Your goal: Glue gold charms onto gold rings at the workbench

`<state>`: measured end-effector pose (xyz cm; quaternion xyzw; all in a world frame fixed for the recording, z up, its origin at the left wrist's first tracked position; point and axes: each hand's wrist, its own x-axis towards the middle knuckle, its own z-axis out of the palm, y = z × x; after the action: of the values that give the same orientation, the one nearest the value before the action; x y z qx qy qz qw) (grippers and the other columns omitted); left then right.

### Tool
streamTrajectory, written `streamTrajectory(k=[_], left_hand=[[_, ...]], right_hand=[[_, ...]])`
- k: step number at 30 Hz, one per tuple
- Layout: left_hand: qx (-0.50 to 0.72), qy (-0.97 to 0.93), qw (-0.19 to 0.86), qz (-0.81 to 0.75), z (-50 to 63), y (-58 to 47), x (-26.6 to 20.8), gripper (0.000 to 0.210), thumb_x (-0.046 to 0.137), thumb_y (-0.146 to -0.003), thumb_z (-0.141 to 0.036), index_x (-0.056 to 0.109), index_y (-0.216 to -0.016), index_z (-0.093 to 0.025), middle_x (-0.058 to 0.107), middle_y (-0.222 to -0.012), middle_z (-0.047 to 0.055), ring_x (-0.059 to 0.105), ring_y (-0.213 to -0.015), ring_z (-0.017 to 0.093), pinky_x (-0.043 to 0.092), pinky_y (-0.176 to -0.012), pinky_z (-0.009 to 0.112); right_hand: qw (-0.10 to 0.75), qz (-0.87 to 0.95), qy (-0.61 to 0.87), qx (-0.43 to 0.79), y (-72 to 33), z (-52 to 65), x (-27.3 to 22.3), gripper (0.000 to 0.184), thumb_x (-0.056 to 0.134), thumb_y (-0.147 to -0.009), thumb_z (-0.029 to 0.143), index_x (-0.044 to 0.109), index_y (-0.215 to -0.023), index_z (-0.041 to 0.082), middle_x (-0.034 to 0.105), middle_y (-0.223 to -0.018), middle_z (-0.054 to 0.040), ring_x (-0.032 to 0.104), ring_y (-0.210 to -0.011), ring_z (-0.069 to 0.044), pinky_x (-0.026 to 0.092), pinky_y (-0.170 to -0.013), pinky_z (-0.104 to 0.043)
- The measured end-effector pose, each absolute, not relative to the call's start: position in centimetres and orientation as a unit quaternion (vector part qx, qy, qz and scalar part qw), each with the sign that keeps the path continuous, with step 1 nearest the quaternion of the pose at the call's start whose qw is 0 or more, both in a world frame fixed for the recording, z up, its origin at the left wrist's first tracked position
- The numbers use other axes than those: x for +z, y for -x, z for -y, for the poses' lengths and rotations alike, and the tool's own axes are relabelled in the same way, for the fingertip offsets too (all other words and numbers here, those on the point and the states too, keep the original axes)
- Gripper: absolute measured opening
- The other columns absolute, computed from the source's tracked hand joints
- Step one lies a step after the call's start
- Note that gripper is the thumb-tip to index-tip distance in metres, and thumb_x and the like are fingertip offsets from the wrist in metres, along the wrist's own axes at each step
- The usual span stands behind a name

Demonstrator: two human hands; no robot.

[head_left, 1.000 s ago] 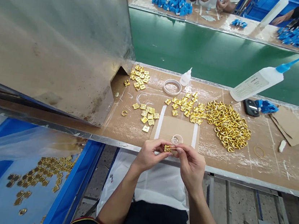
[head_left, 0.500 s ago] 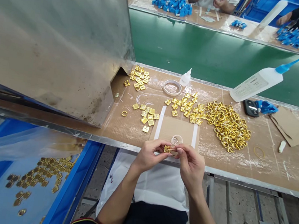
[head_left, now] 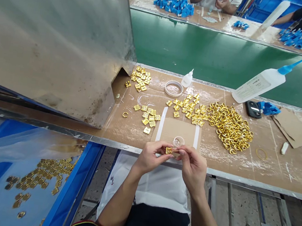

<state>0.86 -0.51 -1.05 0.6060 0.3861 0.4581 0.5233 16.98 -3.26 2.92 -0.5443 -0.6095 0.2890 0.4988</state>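
Note:
Between the thumb and fingers of my left hand point(head_left: 153, 155) is a small gold square piece point(head_left: 168, 150), held over the near edge of the bench. My right hand point(head_left: 193, 166) pinches a thin stick point(head_left: 175, 151), its tip touching or very close to the gold piece. Just beyond my fingers, a small clear round dish point(head_left: 178, 141) rests on a cardboard sheet point(head_left: 181, 127) with white tape strips. Loose gold square pieces point(head_left: 150, 116) lie to the left, more gold pieces point(head_left: 189, 106) behind the sheet. A heap of gold rings point(head_left: 228, 128) is on the right.
A metal housing point(head_left: 66, 44) blocks the left. Behind stand a tape roll point(head_left: 174, 88), a small dropper bottle point(head_left: 187, 78) and a large leaning bottle point(head_left: 261, 84). A green belt point(head_left: 215, 55) runs beyond. A blue bin point(head_left: 76, 184) is below left. Co-workers' hands point(head_left: 222, 1) are across.
My hands stay almost still, the stick's tip at the gold piece. Across the belt, a co-worker's hand at the upper right has shifted.

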Motion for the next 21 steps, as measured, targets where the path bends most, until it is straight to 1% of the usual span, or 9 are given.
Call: streamTrajectory(k=[8,15,18,21], left_hand=[[0.458,-0.609,0.520,-0.386,0.45,-0.98,-1.04,0.028,0.077,-0.085,-0.034,0.077,-0.103,-0.012,0.077,-0.084,0.010,0.069,-0.068,0.015,0.058,-0.064,0.021],[0.463,-0.608,0.524,-0.376,0.37,-0.90,-1.43,0.039,0.075,-0.086,-0.047,0.077,-0.105,-0.013,0.077,-0.084,0.009,0.069,-0.070,0.016,0.058,-0.065,0.024],[0.472,-0.618,0.502,-0.377,0.20,-0.80,-1.22,0.036,0.073,-0.088,-0.047,0.078,-0.105,-0.015,0.078,-0.087,0.009,0.068,-0.070,0.016,0.056,-0.065,0.025],[0.478,-0.625,0.482,-0.384,0.12,-0.71,-0.87,0.032,0.072,-0.090,-0.043,0.079,-0.105,-0.016,0.078,-0.090,0.010,0.068,-0.073,0.017,0.055,-0.068,0.026]], right_hand=[[0.493,0.612,0.546,0.291,-17.03,3.23,2.99,0.018,0.056,-0.098,0.018,0.069,-0.088,0.022,0.069,-0.072,0.0019,0.067,-0.056,-0.012,0.053,-0.056,-0.021],[0.501,0.591,0.554,0.303,-16.74,3.13,3.18,0.015,0.058,-0.097,0.022,0.069,-0.087,0.021,0.073,-0.074,0.0002,0.067,-0.052,-0.012,0.054,-0.054,-0.022],[0.524,0.562,0.554,0.320,-16.78,3.18,3.18,0.016,0.059,-0.098,0.028,0.071,-0.089,0.021,0.075,-0.077,-0.0019,0.068,-0.054,-0.014,0.056,-0.053,-0.024],[0.566,0.530,0.561,0.290,-17.44,2.92,3.12,0.020,0.060,-0.100,0.034,0.071,-0.090,0.021,0.076,-0.081,-0.0041,0.070,-0.061,-0.016,0.058,-0.055,-0.027]])
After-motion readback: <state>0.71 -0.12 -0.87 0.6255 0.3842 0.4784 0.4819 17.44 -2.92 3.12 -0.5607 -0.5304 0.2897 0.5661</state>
